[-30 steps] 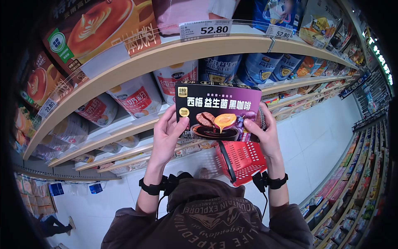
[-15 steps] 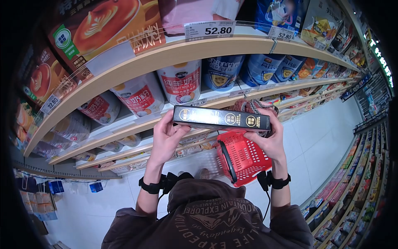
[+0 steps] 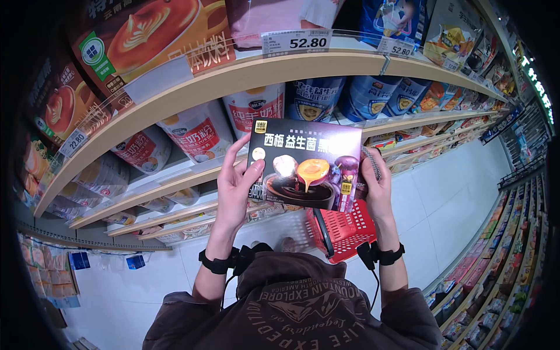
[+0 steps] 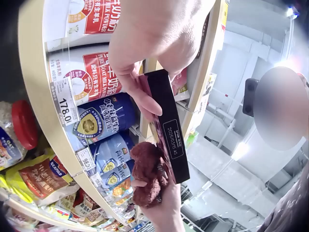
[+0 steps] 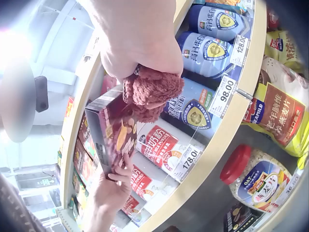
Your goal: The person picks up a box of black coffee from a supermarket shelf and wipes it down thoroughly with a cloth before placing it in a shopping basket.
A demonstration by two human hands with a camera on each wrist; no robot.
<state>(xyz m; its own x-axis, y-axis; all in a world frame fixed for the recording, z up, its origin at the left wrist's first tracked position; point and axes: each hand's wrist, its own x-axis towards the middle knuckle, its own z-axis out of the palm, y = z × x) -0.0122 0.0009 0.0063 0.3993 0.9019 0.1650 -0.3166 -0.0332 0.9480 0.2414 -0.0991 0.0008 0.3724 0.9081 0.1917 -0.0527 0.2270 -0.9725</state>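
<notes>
A black and purple coffee box (image 3: 309, 169) is held up in front of the shelves, its printed front tilted toward the head camera. My left hand (image 3: 233, 189) grips its left end, thumb on the front. At the right end my right hand (image 3: 378, 181) holds the box. A fuzzy maroon cloth-like item (image 5: 152, 92) with a checked part is bunched in that same hand, against the box. The left wrist view shows the box's black side (image 4: 169, 130) with a printed date, and the left fingers along its edge.
Close behind the box, a curved shelf (image 3: 245, 76) carries milk powder cans (image 3: 198, 131) and blue cans (image 3: 315, 99). A red basket (image 3: 344, 233) is below my hands, above the pale floor (image 3: 431, 204). More shelving (image 3: 496, 262) lines the right side.
The box tipped so its narrow edge faced up half a second ago, then turned back to show its front, now slightly slanted. Both hands have kept hold of its ends.
</notes>
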